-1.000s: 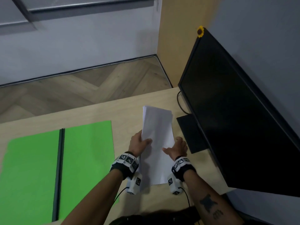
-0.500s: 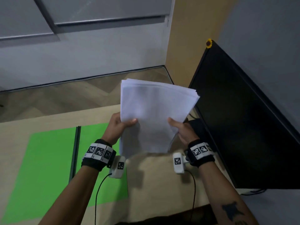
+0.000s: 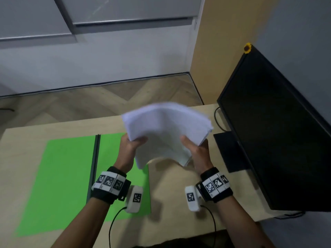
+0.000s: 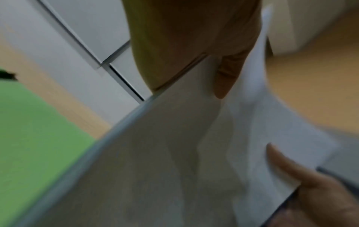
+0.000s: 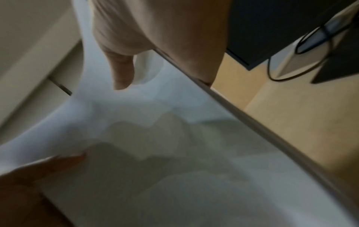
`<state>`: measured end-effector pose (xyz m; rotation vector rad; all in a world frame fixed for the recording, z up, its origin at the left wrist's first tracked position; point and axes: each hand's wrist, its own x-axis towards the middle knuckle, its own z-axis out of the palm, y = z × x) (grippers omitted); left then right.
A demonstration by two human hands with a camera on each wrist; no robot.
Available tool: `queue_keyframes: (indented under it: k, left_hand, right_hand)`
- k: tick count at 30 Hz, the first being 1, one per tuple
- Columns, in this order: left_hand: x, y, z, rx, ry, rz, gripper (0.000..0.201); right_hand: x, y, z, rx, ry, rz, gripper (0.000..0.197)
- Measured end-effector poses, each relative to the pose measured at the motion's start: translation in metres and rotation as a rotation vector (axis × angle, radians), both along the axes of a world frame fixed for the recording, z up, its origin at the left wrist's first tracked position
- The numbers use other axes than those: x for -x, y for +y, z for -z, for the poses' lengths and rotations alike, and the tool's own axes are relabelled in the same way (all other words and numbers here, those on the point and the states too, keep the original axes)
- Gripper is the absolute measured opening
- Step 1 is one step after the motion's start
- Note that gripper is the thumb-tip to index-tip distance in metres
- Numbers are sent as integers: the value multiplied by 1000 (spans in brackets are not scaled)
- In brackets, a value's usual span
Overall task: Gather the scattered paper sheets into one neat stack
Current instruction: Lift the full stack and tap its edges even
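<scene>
There is one stack of white paper sheets [image 3: 166, 127], and two hands hold it in the air above the wooden desk [image 3: 71, 126]. The number of sheets I cannot count; the far edges are fanned and blurred. The left hand [image 3: 129, 146] pinches the left long edge, with the thumb on top and the fingers under the paper. The right hand [image 3: 196, 149] pinches the right edge in the same way. In the wrist views, each thumb lies flat on the top sheet.

The paper is thin and soft: it sags in the middle between the two grips and its near edge curves down. On the desk lie two flat green sheets [image 3: 68, 176], matte, with one dark narrow strip [image 3: 93, 167] between them. One black monitor [image 3: 277, 133] stands at the right, glossy and rectangular.

Compared with half a second ago, the stack is tilted more flat and away from the person, it bends more, and its far edges are more spread.
</scene>
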<state>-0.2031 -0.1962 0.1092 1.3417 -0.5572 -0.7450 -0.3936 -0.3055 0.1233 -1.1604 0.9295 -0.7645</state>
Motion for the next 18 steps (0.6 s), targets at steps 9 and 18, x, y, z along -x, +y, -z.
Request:
queue_keyframes:
  k: [9,18]
  left_hand:
    - [-34,10,22,-96,4,180,57]
    - [-20,-2,7,-62,-6,144,39]
  right_hand:
    - [7,-20,2,36,18,-220,37]
    - [-11,-18,-6,-1,106,-59,23]
